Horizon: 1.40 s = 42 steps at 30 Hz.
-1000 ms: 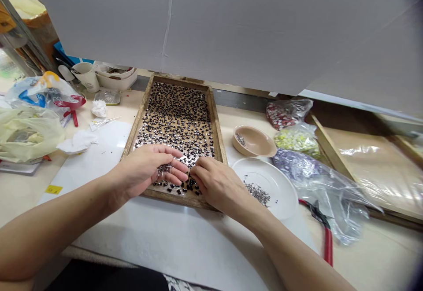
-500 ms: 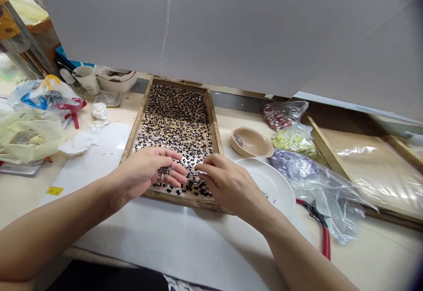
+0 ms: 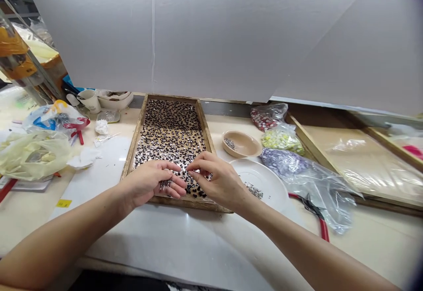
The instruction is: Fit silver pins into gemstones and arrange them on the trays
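My left hand [image 3: 140,183] is palm up and loosely cupped over the near end of a wooden-framed tray [image 3: 185,202]. Small metal pins [image 3: 166,183] lie in it by the curled fingers. Close beside its fingertips, my right hand [image 3: 220,178] is pinched, thumb and forefinger almost together. Whatever is in that pinch is too small to make out. Many tiny shiny black pieces [image 3: 170,128] are spread in rows across the tray's clear-covered bottom. To the right, a white plate [image 3: 272,184], partly behind my right forearm, carries a pile of small metal pins [image 3: 254,189].
A beige bowl [image 3: 246,143] with small metal bits stands behind the plate. Bagged coloured pieces [image 3: 284,163] and red-handled pliers [image 3: 313,211] lie right, near another wooden frame [image 3: 317,159]. Plastic bags [image 3: 36,154] and crumpled tissue [image 3: 84,157] are left. A white panel [image 3: 211,40] hangs behind.
My right hand has shifted left, its pinch now closer to my left fingertips. More of the pin pile on the plate shows. The camera view has also shifted a little.
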Each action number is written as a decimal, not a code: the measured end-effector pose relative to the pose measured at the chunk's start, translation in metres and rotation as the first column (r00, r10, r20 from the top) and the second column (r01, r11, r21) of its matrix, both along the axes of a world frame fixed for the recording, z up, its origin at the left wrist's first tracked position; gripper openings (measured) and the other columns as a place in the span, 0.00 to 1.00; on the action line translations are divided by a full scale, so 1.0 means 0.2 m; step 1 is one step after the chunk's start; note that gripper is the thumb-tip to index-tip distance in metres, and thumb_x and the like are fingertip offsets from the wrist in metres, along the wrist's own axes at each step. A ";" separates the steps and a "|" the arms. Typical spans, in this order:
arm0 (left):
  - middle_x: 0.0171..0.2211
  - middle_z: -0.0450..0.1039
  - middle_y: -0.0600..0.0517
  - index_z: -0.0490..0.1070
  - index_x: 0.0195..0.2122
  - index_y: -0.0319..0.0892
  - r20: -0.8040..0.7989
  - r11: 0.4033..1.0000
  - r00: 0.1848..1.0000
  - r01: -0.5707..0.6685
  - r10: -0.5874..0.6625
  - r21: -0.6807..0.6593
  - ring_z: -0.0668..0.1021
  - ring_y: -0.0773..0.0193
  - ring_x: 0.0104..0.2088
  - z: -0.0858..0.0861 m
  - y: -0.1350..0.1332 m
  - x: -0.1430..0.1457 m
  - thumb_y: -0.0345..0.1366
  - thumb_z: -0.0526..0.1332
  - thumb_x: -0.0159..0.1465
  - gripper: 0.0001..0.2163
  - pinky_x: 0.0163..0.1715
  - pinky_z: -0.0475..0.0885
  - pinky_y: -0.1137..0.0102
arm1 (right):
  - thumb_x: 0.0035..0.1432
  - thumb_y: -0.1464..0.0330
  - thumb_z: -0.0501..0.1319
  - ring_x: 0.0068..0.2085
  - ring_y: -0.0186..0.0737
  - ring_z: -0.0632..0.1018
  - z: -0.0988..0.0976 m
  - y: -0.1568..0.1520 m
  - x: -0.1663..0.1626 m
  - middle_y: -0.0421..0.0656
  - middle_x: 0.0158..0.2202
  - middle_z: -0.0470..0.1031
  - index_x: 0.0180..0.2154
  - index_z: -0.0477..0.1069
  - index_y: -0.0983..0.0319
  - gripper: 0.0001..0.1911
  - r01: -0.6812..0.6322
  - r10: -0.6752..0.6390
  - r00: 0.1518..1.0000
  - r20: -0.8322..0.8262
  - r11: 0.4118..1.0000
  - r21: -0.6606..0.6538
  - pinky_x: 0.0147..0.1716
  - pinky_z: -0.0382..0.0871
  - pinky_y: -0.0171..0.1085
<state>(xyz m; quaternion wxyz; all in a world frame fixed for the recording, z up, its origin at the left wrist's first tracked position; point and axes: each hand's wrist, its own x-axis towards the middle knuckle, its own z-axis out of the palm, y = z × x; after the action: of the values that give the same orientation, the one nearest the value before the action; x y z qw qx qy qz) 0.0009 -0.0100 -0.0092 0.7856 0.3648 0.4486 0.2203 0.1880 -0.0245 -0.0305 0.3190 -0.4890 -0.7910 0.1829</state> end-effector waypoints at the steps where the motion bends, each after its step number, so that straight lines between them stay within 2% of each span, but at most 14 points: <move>1: 0.27 0.74 0.45 0.66 0.40 0.34 0.005 1.000 1.000 0.008 -0.008 0.002 0.78 0.64 0.26 -0.01 0.00 0.00 0.24 0.52 0.59 0.10 0.29 0.73 0.70 | 0.55 0.73 0.57 0.30 0.33 0.70 0.01 -0.01 -0.02 0.42 0.30 0.70 0.30 0.72 0.61 0.06 -0.005 0.004 0.999 -0.037 1.000 -0.028 0.27 0.64 0.33; 6: 0.25 0.72 0.47 0.68 0.34 0.34 0.079 0.999 0.996 0.048 -0.049 0.011 0.76 0.68 0.24 -0.02 -0.02 0.01 0.25 0.53 0.58 0.06 0.27 0.72 0.73 | 0.52 0.75 0.59 0.28 0.32 0.68 0.03 -0.01 -0.09 0.40 0.28 0.69 0.28 0.72 0.61 0.06 -0.054 0.038 0.992 -0.121 0.990 -0.130 0.27 0.63 0.33; 11: 0.23 0.70 0.48 0.69 0.32 0.34 0.141 0.997 0.987 0.079 -0.082 0.025 0.75 0.70 0.23 -0.01 -0.03 0.02 0.24 0.52 0.59 0.07 0.26 0.72 0.74 | 0.51 0.76 0.58 0.29 0.32 0.67 0.03 -0.01 -0.12 0.39 0.26 0.68 0.24 0.68 0.62 0.06 -0.049 0.036 0.988 -0.152 0.995 -0.083 0.28 0.62 0.33; 15: 0.26 0.73 0.46 0.67 0.36 0.34 0.109 0.999 0.994 0.030 -0.032 0.013 0.77 0.66 0.25 0.00 -0.02 0.01 0.24 0.52 0.60 0.07 0.27 0.73 0.71 | 0.52 0.75 0.57 0.28 0.32 0.67 0.06 -0.01 -0.06 0.40 0.27 0.66 0.26 0.66 0.62 0.05 -0.014 0.007 0.989 -0.144 0.999 -0.050 0.27 0.62 0.33; 19: 0.28 0.75 0.43 0.66 0.38 0.33 0.046 0.997 0.997 -0.067 0.065 0.036 0.79 0.63 0.28 0.00 0.02 -0.01 0.24 0.52 0.60 0.06 0.27 0.73 0.72 | 0.55 0.74 0.55 0.31 0.35 0.68 0.02 -0.02 0.03 0.43 0.31 0.67 0.29 0.68 0.63 0.05 -0.017 0.014 0.999 0.047 0.998 0.060 0.29 0.63 0.35; 22: 0.29 0.75 0.42 0.66 0.37 0.33 0.028 0.991 0.993 -0.118 0.116 0.058 0.79 0.62 0.28 0.00 0.05 -0.02 0.24 0.51 0.60 0.06 0.26 0.73 0.73 | 0.56 0.75 0.53 0.32 0.36 0.68 -0.05 -0.03 0.04 0.46 0.32 0.68 0.28 0.70 0.64 0.08 -0.068 0.049 0.968 0.246 0.995 0.072 0.29 0.61 0.36; 25: 0.28 0.75 0.42 0.66 0.36 0.33 0.020 0.989 0.990 -0.138 0.137 0.057 0.79 0.62 0.28 0.01 0.06 -0.03 0.24 0.51 0.61 0.06 0.25 0.73 0.74 | 0.56 0.75 0.52 0.32 0.37 0.67 -0.11 -0.03 0.02 0.46 0.31 0.67 0.26 0.71 0.64 0.11 -0.087 0.051 0.937 0.347 0.992 0.089 0.29 0.59 0.36; 33: 0.27 0.75 0.44 0.67 0.36 0.32 0.044 0.991 0.991 -0.127 0.125 0.047 0.79 0.63 0.27 0.02 0.06 -0.03 0.23 0.52 0.60 0.07 0.24 0.73 0.74 | 0.59 0.73 0.52 0.31 0.36 0.64 -0.17 -0.02 -0.01 0.45 0.29 0.66 0.24 0.69 0.64 0.13 -0.096 0.031 0.896 0.442 0.987 0.126 0.29 0.55 0.36; 42: 0.26 0.74 0.44 0.67 0.36 0.32 0.040 0.990 0.990 -0.133 0.132 0.034 0.79 0.62 0.26 0.02 0.06 -0.02 0.23 0.52 0.60 0.07 0.25 0.72 0.72 | 0.59 0.73 0.51 0.30 0.36 0.63 -0.18 -0.01 -0.01 0.45 0.29 0.65 0.24 0.68 0.64 0.13 -0.107 0.054 0.897 0.438 0.990 0.097 0.30 0.55 0.35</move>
<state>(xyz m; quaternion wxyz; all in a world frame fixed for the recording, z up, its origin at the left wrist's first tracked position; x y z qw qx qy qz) -0.0033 0.0016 -0.0057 0.7707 0.3442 0.4530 0.2870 0.1851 -0.0268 -0.0662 0.1555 -0.4646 -0.8711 0.0351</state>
